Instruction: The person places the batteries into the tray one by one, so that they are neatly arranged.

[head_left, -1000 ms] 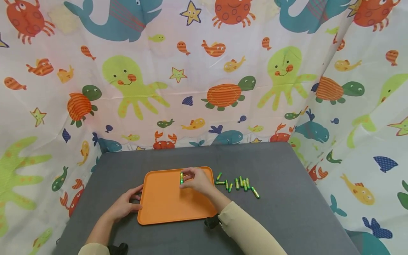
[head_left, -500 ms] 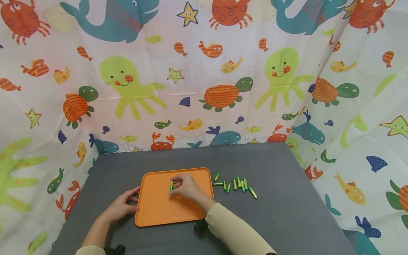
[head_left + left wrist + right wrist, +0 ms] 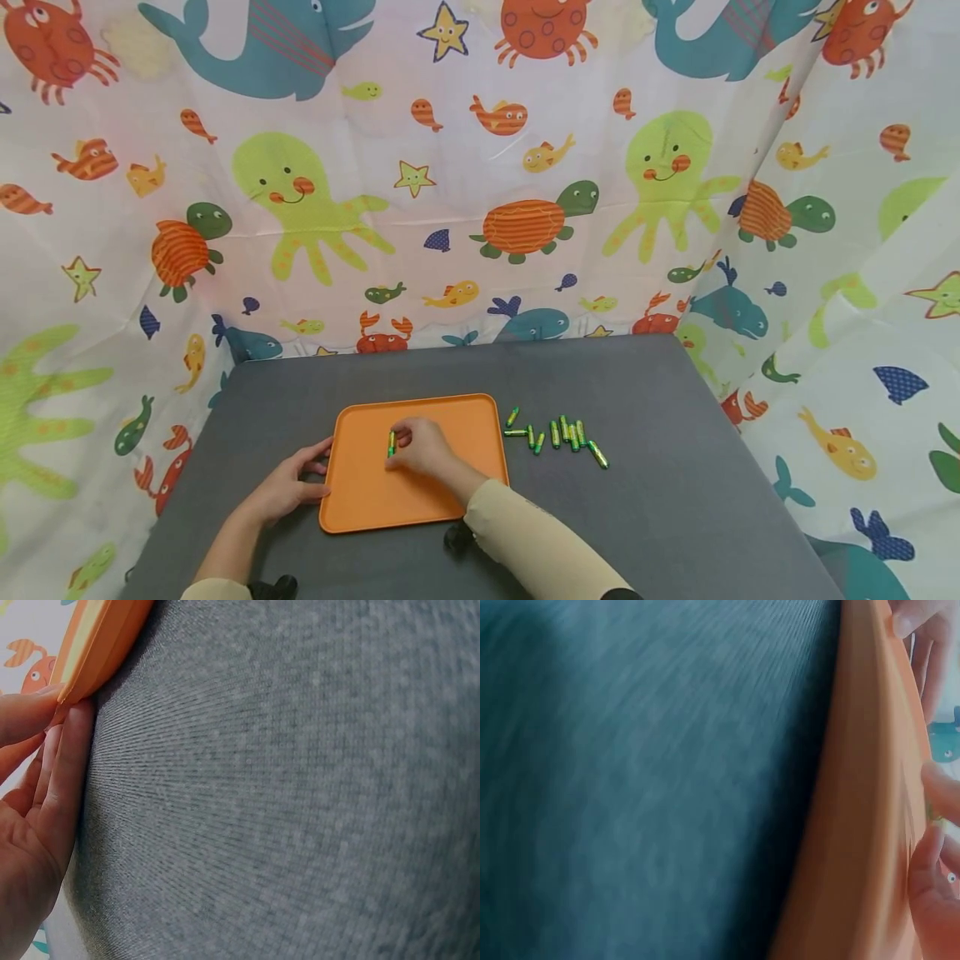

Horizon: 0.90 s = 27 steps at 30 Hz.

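My right hand (image 3: 423, 452) is over the left-middle of the orange tray (image 3: 442, 508), pinching a green-and-yellow battery (image 3: 392, 443) between thumb and fingertips. In the right wrist view the battery (image 3: 933, 814) is mostly hidden by those fingers. At the tray's left side, my left hand (image 3: 283, 490) rests with thumb and fingers spread along the edge. From the left wrist, its thumb (image 3: 26, 716) touches the tray's rim (image 3: 112, 645), and the fingers lie low beside the table. Several more batteries (image 3: 566, 429) lie scattered on the grey table just right of the tray.
A grey table (image 3: 652, 517) carries the tray and batteries. Behind it and along both sides hangs a white curtain (image 3: 450, 233) printed with sea animals. One battery (image 3: 597, 454) lies apart at the right end of the group.
My right hand has carried the battery leftward and slightly toward me across the tray, and its motion has slowed. The left hand keeps its place at the tray's edge.
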Motion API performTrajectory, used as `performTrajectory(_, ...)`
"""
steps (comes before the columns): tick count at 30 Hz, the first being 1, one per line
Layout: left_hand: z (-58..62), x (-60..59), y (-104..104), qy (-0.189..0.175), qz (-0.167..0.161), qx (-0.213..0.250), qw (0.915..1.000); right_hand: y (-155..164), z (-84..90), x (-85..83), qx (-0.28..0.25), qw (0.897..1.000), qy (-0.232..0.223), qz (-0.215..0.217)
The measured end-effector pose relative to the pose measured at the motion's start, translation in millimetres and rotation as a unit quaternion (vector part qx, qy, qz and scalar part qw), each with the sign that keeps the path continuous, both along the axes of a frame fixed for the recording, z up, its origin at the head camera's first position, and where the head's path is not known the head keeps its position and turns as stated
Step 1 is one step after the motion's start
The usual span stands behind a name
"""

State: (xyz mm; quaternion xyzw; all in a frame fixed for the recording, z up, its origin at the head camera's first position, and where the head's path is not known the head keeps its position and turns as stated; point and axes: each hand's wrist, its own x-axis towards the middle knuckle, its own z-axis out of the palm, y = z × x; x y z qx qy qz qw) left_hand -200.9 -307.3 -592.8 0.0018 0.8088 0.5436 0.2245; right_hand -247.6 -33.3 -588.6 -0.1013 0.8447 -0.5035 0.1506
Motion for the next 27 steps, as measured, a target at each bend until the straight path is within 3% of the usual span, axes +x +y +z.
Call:
performTrajectory(10, 0.7, 0.9, 1, -0.006, 0.002, -0.003, 1.0000, -4, -3.6, 2.9, 0.055, 0.998, 0.016, 0.003)
performTrajectory(22, -0.5, -1.4, 2, 0.018, -0.004, -0.022, 0.9996, 13, 1.4, 1.1, -0.023, 1.000, 0.000, 0.002)
performTrajectory(27, 1.2, 1.2, 1, 0.010, -0.006, -0.019, 0.9998, 23, 10.2, -0.7, -0.062, 0.998, 0.002, 0.008)
